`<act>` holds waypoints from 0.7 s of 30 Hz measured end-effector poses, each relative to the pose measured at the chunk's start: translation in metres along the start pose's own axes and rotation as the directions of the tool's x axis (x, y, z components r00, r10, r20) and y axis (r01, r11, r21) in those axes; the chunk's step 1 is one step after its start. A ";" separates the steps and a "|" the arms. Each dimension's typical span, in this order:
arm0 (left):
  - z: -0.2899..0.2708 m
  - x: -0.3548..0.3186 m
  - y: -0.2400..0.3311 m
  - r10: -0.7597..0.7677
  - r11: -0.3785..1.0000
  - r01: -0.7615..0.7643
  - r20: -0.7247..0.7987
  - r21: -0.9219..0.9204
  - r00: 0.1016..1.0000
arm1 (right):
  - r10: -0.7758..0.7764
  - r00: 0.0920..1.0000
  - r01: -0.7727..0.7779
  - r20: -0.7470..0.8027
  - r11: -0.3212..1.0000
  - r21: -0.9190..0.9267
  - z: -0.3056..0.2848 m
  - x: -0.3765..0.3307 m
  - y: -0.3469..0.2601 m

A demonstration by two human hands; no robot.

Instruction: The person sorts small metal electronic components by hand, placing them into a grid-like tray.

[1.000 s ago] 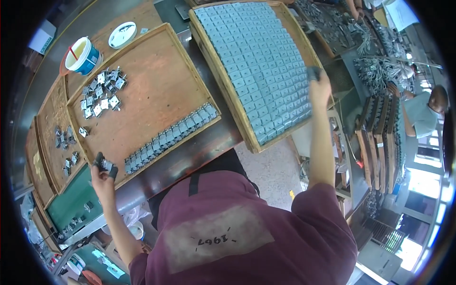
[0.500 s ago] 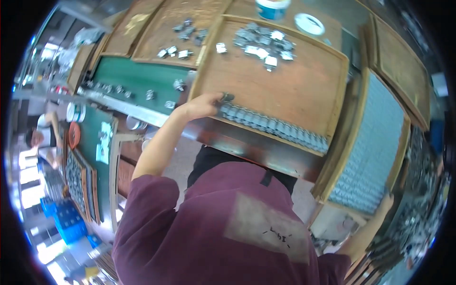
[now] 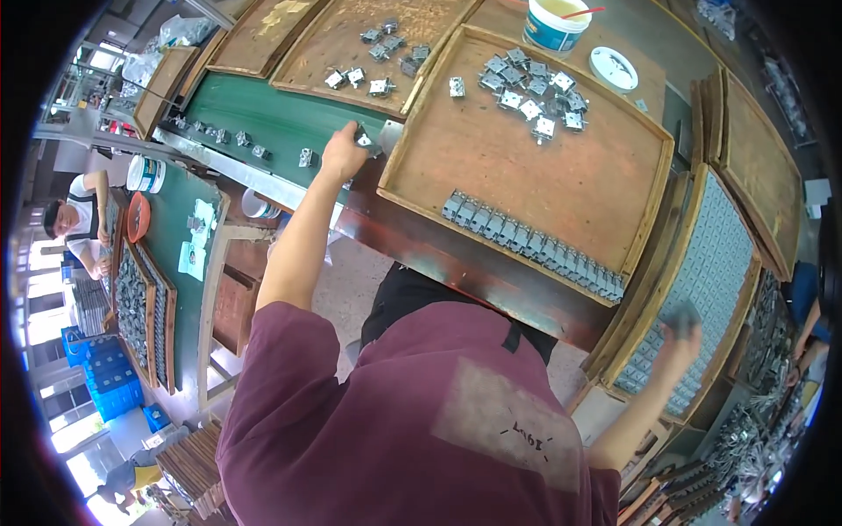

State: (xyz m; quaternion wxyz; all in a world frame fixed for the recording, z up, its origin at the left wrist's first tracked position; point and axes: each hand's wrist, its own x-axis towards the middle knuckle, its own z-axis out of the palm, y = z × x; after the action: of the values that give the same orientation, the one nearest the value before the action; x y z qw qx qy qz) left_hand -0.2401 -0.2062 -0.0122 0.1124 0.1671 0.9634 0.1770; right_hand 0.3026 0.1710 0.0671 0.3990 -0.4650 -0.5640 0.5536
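My left hand (image 3: pixel 342 156) is stretched out to the edge of the green belt (image 3: pixel 263 110) and is closed on a small grey metal part (image 3: pixel 364 140). Beside it lies a wooden tray (image 3: pixel 570 175) with a row of metal parts (image 3: pixel 535 247) along its near rim and a loose pile (image 3: pixel 531 92) at the far side. My right hand (image 3: pixel 680 337) is low on the right, over a tray packed with grey parts (image 3: pixel 710 280), and grips a grey piece (image 3: pixel 682 314).
A blue-and-white tub (image 3: pixel 555 22) and a white lid (image 3: pixel 612 68) stand beyond the tray. More wooden trays (image 3: pixel 351 44) hold scattered parts. A seated person (image 3: pixel 74 219) works at the far left by stacked trays (image 3: pixel 140 307) and blue crates (image 3: pixel 101 386).
The view has swung from the right tray over to the left. My left hand has moved from the tray's near rim out to the green belt, part still in it.
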 end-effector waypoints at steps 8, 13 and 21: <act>-0.029 -0.078 0.098 0.154 0.703 -0.145 -0.050 -0.696 0.987 | 0.032 0.948 -0.058 0.316 0.995 0.075 0.124 -0.057 -0.034; -0.022 -0.156 0.163 0.414 0.298 0.116 0.238 -0.947 0.879 | 0.103 0.769 -0.162 0.631 0.986 0.037 0.176 -0.105 -0.059; -0.024 -0.211 0.201 0.619 0.229 0.286 0.365 -0.931 0.695 | -0.373 0.668 0.683 0.644 0.651 -0.331 0.164 -0.110 -0.067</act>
State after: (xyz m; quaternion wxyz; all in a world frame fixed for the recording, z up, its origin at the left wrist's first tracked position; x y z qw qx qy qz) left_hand 0.0041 -0.1128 0.1185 0.5157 0.2290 0.4954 0.6605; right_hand 0.1661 0.0263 0.1295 0.2287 -0.1956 -0.8972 0.3234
